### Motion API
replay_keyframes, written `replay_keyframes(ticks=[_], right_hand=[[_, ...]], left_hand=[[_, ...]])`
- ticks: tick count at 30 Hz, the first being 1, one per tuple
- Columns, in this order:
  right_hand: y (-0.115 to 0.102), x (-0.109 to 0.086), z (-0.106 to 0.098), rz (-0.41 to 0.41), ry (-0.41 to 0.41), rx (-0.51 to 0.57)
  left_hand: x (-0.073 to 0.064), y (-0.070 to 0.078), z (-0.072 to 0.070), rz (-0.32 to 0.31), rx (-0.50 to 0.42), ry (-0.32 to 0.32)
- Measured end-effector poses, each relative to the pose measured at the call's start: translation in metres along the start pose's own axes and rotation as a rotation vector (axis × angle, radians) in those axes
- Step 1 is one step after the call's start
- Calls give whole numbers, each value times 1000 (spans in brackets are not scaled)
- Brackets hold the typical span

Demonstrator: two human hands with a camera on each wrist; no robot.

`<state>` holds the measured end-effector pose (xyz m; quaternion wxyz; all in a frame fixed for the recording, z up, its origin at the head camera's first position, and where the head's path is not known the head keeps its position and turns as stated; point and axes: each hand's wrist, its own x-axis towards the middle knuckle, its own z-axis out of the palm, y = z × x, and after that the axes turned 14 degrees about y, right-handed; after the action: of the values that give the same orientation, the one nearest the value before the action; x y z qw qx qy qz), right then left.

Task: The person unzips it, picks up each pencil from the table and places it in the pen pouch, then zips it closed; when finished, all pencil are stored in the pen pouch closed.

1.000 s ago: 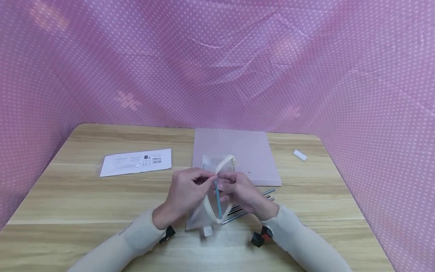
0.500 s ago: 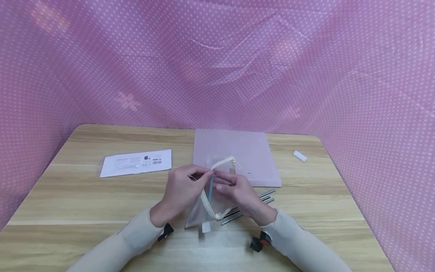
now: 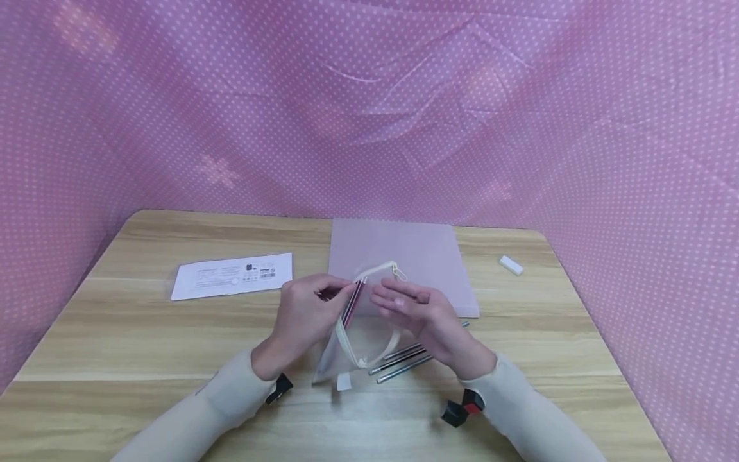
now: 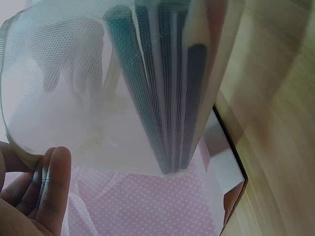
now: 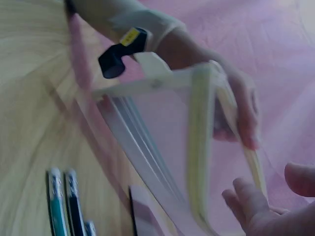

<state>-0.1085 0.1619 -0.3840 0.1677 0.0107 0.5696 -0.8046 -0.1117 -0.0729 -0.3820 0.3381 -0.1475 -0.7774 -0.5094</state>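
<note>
A see-through mesh zip pouch (image 3: 326,367) with a cream zipper stands with its mouth spread wide, in the middle of the head view. My left hand (image 3: 306,311) pinches the zipper edge on the pouch's left side. Several pencils (image 4: 162,93) lean together inside, showing through the mesh in the left wrist view. My right hand (image 3: 430,317) hovers by the right side of the mouth, fingers loosely extended and holding nothing. Below it, several loose pencils (image 3: 404,370) lie on the table, partly covered by that hand in the head view.
Behind the pouch a pale pink folder (image 3: 398,247) lies flat on the wooden table (image 3: 144,346). To the left is a white printed packet (image 3: 231,277). A small white eraser-like block (image 3: 510,265) sits at the right. A pink dotted cloth (image 3: 369,115) surrounds the table's back and sides.
The blue pencil at my right fingers went down into the pouch and was let go. My right hand then drew back to the right, while the left kept its pinch and tilted the mouth slightly.
</note>
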Motion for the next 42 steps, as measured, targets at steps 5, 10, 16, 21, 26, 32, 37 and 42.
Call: replay_keyframes(ticks=[5, 10, 16, 21, 26, 32, 37, 42], right_hand=[[-11, -5, -19, -47, -14, 45], [-21, -8, -37, -96, 51, 61], [-16, -5, -62, -178, 170, -296], [-5, -3, -77, -238, 6, -823], [5, -1, -85, -379, -237, -1171], [13, -2, -84, -450, -330, -1400], [16, 2, -85, -447, -303, -1439], [15, 5, -88, -404, -295, -1410]], left_hand=[[1, -1, 0, -18, 15, 5], [1, -2, -1, -21, 18, 18], [2, -1, -1, -19, 22, 27], [2, -1, -1, -15, 28, 22], [2, 0, -2, -25, 36, 12], [2, 2, -1, -39, 26, 14], [2, 3, -2, -53, 21, 6], [1, 4, -2, -68, 17, -8]])
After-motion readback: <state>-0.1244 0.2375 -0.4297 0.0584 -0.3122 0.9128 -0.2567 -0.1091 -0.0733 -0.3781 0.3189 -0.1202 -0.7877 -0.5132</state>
